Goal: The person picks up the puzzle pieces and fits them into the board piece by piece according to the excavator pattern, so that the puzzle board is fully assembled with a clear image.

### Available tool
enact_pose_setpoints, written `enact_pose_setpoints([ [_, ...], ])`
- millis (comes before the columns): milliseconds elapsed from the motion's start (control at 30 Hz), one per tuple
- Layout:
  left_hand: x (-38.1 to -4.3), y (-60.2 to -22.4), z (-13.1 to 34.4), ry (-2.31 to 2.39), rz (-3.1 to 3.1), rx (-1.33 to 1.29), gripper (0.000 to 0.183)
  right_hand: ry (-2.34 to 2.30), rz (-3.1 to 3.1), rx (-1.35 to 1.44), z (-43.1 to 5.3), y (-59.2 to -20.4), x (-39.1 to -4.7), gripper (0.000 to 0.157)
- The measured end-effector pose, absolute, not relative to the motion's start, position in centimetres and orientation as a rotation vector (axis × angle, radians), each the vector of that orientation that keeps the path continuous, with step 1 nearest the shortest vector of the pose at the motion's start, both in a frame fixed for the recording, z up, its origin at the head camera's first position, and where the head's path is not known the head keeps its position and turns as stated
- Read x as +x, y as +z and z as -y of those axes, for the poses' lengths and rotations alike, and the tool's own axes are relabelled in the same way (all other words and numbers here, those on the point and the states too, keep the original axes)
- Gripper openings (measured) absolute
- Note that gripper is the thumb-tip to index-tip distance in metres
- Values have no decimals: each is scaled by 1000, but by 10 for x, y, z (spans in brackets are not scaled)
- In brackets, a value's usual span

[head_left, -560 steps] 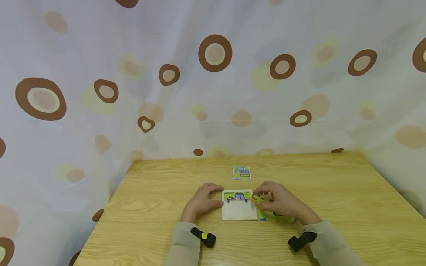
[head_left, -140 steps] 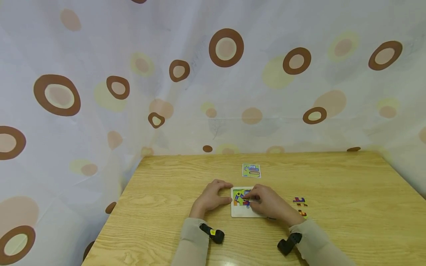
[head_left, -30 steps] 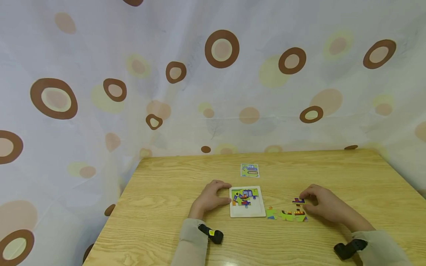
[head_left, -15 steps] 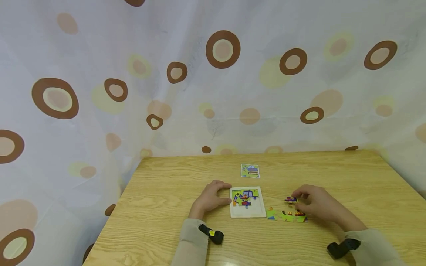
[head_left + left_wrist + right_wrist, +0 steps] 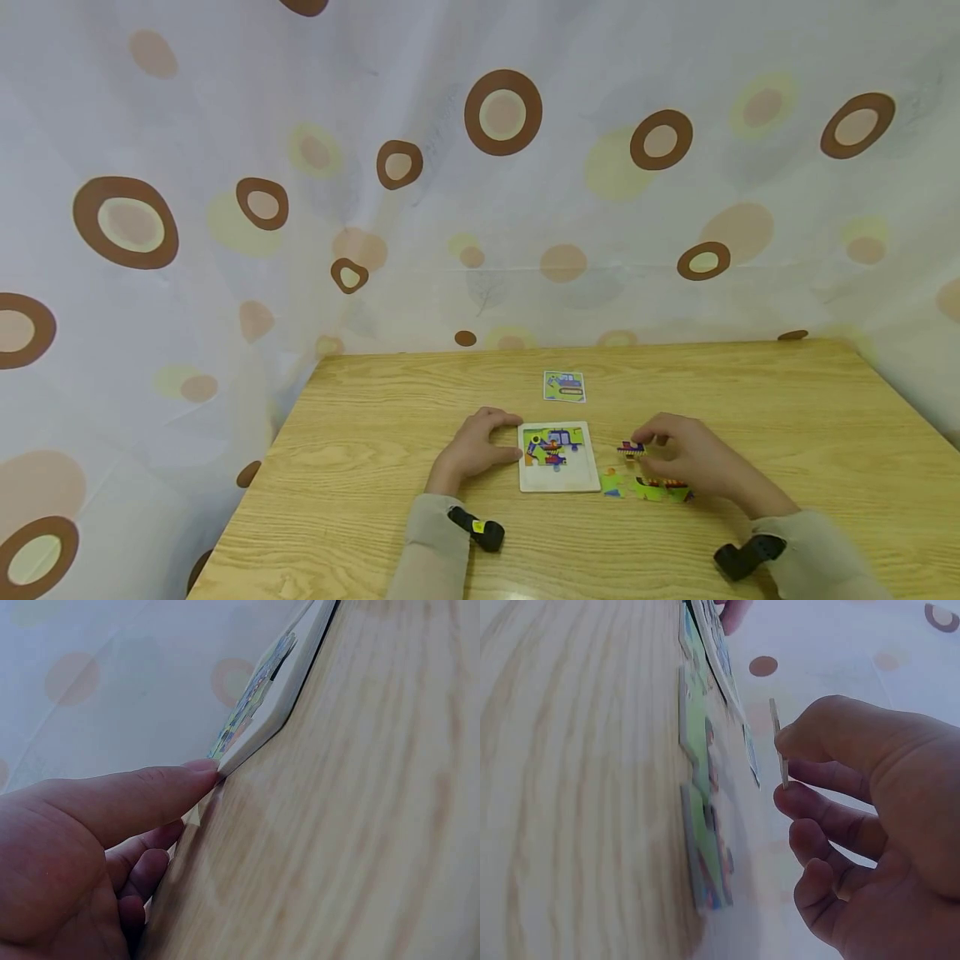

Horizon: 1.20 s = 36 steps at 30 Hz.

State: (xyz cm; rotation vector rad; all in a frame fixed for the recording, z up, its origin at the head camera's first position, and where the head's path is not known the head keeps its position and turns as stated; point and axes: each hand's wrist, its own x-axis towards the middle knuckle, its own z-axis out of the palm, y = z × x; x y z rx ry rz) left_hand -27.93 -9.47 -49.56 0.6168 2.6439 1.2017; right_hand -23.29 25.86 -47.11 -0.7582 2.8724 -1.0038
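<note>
White puzzle tray (image 5: pixel 574 479) flat on the wooden surface (image 5: pixel 420 392), partly filled. Left grip (image 5: pixel 472 452) spread, thumb touching the tray's left edge. Right grip (image 5: pixel 693 458) pinching a purple-and-red puzzle piece (image 5: pixel 629 450) — raised clear of the surface, right of the tray. Loose green pieces (image 5: pixel 649 492) on the near side, picture card (image 5: pixel 564 387) on the far side.

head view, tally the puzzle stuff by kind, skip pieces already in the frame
Loose pieces on the table: 3
Piece held by the right hand: 1
White frame: 1
Picture card: 1
Total: 6
</note>
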Motion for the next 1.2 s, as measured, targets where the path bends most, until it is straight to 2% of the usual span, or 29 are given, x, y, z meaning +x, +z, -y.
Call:
enact_pose_setpoints([
  [400,-280,-498,95,1215,-2640,601,45,-1046,-2830,-933,-229,-472,-239,19],
  [1200,-280,-496,96,1207,-2637,612,45,-1092,-2721,-904,-196,-475,-246,18],
])
